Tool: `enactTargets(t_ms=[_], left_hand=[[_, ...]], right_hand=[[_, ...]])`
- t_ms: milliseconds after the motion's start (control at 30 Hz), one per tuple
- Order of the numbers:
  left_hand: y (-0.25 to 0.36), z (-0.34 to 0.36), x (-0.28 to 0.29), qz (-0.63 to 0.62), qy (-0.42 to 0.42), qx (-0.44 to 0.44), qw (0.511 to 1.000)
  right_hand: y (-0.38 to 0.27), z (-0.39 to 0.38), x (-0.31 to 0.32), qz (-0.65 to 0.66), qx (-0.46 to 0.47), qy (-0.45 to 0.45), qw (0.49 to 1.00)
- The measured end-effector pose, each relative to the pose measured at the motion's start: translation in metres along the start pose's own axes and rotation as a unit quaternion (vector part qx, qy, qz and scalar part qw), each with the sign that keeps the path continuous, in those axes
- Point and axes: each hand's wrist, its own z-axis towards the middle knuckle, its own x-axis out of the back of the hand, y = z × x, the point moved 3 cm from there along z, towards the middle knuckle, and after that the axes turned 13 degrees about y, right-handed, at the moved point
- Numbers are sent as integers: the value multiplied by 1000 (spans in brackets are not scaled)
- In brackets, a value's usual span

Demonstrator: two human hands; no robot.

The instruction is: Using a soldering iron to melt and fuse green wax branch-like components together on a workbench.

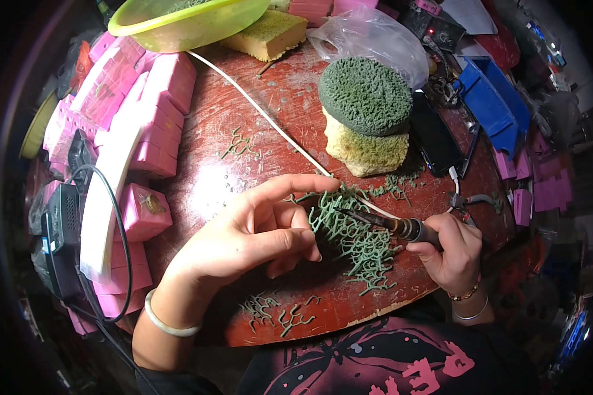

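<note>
Head view — right hand grips dark tool, left hand unclenched — pink shirt lettering.

Loose pieces are heaped near the front edge of the table, between the left hand and the right hand. Behind them, a disc is set upon a sponge, a phone laid to its right. Blocks are stacked along the left, a basin beyond.
</note>
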Motion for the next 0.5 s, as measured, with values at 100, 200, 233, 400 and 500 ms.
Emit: enactTargets(t_ms=[100,200,233,400,500], left_hand=[[-1,1,1,-2,-5,-1,1000],[-1,0,1,-8,-6,-1,1000],[-1,0,1,-9,-6,-1,1000],[0,0,1,-6,-6,0,1000],[0,0,1,10,-8,1,1000]], right_hand=[[0,0,-1,0,1,0,1000],[0,0,-1,-2,2,-1,1000],[-1,1,-1,-4,1,-2,1000],[0,1,-1,-3,-1,-7,1000],[2,-1,3,3,-10,31,999]])
